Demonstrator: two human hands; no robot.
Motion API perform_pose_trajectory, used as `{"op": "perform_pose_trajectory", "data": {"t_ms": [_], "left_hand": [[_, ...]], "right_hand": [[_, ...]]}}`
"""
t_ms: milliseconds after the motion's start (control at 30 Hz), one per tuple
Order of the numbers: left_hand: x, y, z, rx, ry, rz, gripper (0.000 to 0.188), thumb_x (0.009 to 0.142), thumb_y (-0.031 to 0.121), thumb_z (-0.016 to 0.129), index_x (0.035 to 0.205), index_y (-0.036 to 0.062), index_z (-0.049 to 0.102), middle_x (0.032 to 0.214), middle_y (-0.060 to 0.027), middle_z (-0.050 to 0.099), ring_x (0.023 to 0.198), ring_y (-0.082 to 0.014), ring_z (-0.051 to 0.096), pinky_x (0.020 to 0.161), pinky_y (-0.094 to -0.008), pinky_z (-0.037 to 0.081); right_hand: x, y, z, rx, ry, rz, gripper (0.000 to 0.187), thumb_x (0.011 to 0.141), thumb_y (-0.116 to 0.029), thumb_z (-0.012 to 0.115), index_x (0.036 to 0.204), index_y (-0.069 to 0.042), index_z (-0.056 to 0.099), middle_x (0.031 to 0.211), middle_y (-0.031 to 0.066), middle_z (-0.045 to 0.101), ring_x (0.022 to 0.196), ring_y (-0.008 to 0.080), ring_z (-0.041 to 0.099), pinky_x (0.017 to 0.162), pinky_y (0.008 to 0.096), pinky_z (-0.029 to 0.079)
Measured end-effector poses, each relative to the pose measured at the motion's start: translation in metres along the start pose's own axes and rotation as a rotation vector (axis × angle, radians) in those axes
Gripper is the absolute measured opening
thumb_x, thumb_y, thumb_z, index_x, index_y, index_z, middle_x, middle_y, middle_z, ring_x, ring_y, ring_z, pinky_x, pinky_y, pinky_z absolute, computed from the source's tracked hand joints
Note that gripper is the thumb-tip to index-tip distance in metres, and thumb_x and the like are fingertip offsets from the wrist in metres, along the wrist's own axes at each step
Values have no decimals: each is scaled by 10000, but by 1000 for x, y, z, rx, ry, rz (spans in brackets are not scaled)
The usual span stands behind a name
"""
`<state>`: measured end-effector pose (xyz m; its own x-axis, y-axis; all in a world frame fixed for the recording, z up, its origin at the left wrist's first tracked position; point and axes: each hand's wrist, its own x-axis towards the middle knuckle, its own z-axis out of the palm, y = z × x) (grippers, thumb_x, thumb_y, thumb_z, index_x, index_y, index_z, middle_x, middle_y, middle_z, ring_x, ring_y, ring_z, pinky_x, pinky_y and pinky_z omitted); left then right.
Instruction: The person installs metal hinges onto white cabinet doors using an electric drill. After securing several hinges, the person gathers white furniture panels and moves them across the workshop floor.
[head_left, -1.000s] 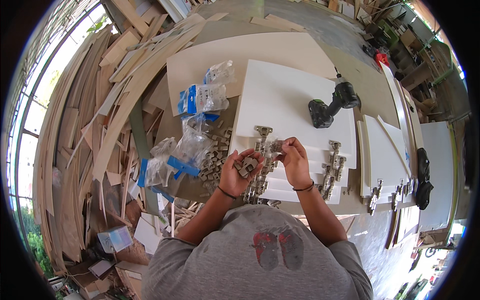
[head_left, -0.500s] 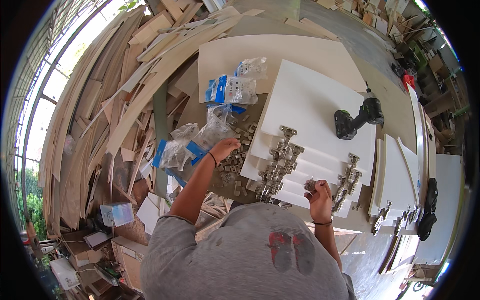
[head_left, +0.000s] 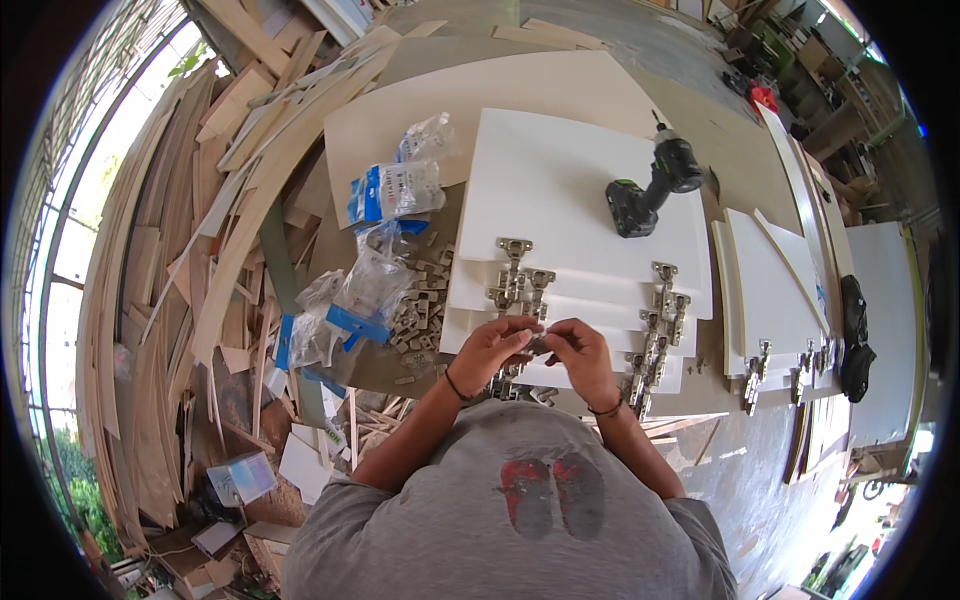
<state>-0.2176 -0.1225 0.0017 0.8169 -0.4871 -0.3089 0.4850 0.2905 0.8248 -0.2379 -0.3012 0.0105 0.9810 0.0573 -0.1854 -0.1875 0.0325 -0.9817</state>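
My left hand [head_left: 495, 350] and my right hand [head_left: 582, 358] meet over the near edge of stacked white panels [head_left: 570, 175]. Both are closed, fingertips pinching a small see-through packet [head_left: 538, 345] with dark bits in it; the fingers hide most of it. Just beyond and beneath my hands runs a row of metal cabinet hinges [head_left: 515, 270] fixed along the panel edges. A second row of hinges [head_left: 660, 320] lies to the right of my right hand. Loose small metal hinge parts [head_left: 425, 305] are heaped left of the panels, near my left hand.
A black cordless drill [head_left: 655, 190] lies on the top panel. Crumpled clear plastic bags [head_left: 370, 285] with blue headers lie at the left. More white panels [head_left: 770, 290] with hinges stand at the right, beside a dark object [head_left: 855, 340]. Long wood offcuts [head_left: 170, 240] pile up on the far left.
My left hand has left the loose metal parts and moved right to meet my right hand, which shifted left with the packet. The view has turned, so the panels appear further left.
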Motion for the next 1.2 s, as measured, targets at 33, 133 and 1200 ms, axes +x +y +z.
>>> {"op": "perform_pose_trajectory", "data": {"t_ms": [33, 133, 1200], "left_hand": [[0, -6, 3, -16, 4, 1, 263, 901, 175, 509, 1112, 17, 517, 1035, -59, 569, 910, -137, 583, 763, -278, 503], [10, -15, 4, -14, 19, -63, 193, 889, 124, 518, 1047, 14, 530, 953, -59, 586, 832, -128, 594, 697, -263, 522], [1, -83, -48, 654, 809, 267, 333, 841, 72, 518, 1149, -53, 491, 1140, -126, 538, 1049, -191, 501, 923, -299, 366]], "right_hand": [[-3, -3, 3, -9, -3, 31, 116, 829, -65, 589, 904, 23, 582, 726, 40, 607, 662, 80, 562, 559, 212, 464], [-12, -3, -7, -164, -30, 21, 122, 813, -74, 607, 895, 16, 600, 738, 56, 622, 669, 87, 569, 591, 229, 461], [-70, 154, -325, -1126, 641, 275, 486, 700, -144, 612, 1157, -26, 497, 1218, 184, 446, 1126, 369, 397, 949, 421, 344]]}}
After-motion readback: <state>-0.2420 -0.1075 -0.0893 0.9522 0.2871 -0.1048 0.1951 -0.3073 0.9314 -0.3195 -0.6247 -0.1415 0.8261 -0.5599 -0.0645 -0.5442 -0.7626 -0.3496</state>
